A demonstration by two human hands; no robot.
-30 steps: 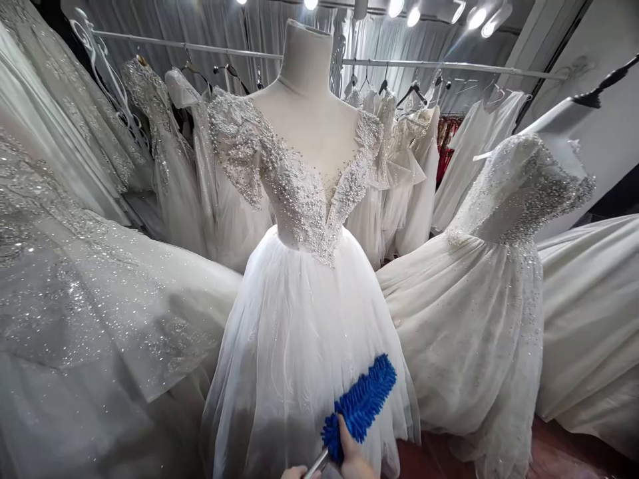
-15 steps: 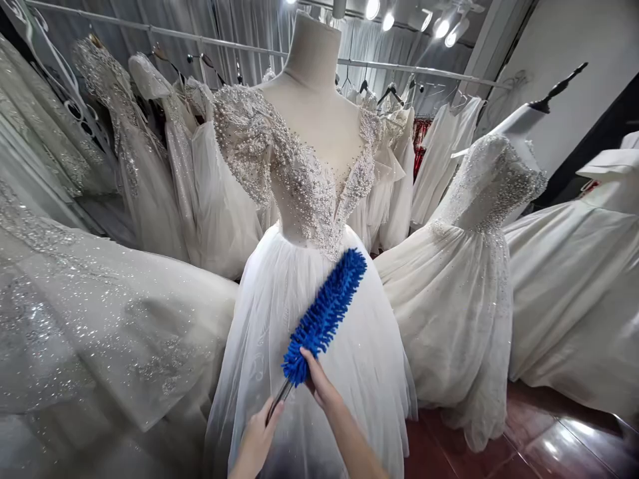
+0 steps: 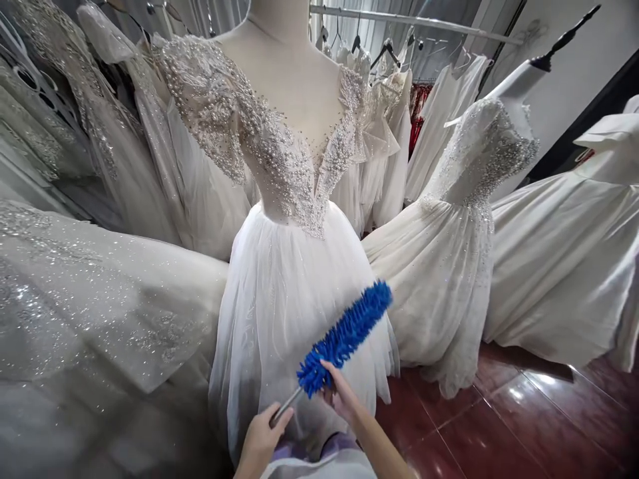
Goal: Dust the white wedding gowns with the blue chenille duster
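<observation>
The left hand (image 3: 262,436) is curling shut around the grey handle (image 3: 285,407) of the blue duster (image 3: 344,336) at the bottom centre of the frame. The right hand (image 3: 340,397) is reaching in just beside it, fingers held together and resting against the lower end of the fluffy head; whether they are actually gripping the fibres I cannot tell.

Half a second ago the duster was standing steeply, its tip up at the beaded waist of the white gown (image 3: 289,286) on the mannequin (image 3: 284,60). Now the head is lying flatter and lower, its tip swinging out toward the right edge of the skirt, in the lower middle of the frame. A second ago it was lower still, almost at the frame's bottom edge. The view is also moving closer and tilting down, so the mannequin's neck is now running off the top.

Judging from this, the brushing is travelling down off the waist and across the lower right panel of the skirt, close to the neighbouring gown (image 3: 449,266) and above the red floor (image 3: 499,426).
</observation>
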